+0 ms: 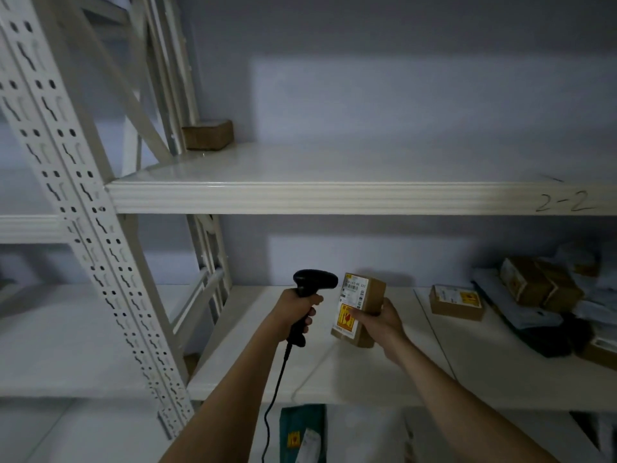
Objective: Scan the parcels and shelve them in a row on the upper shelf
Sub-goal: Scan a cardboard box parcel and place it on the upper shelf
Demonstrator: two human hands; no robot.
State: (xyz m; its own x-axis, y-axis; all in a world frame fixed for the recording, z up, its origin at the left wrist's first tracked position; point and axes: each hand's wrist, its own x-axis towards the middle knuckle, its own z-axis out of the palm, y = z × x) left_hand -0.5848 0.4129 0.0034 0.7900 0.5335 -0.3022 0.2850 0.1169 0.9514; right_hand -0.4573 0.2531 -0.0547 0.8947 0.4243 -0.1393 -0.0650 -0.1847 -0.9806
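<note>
Lowest in the frame, my two forearms rise from the bottom edge toward the centre. My left hand is wrapped round the handle of the black scanner, whose cord drops toward the bottom of the frame and whose head points right, at the label. My right hand pinches the box just right of centre, thumb on the labelled face and fingers behind it, over the lower shelf.

To scan well, I judge I should hold the box steady, keep my thumb off the barcode near the top of the label, and square that face to the scanner head, which sits just beside it.

The box stands nearly upright, leaning a little to the right, its long axis running top to bottom and its labelled face turned left toward the scanner.

Farther right, more parcels lie heaped on the lower shelf. Above, in the upper left, one brown parcel already sits at the far left end of the upper shelf, so I judge the row grows rightward from there.
</note>
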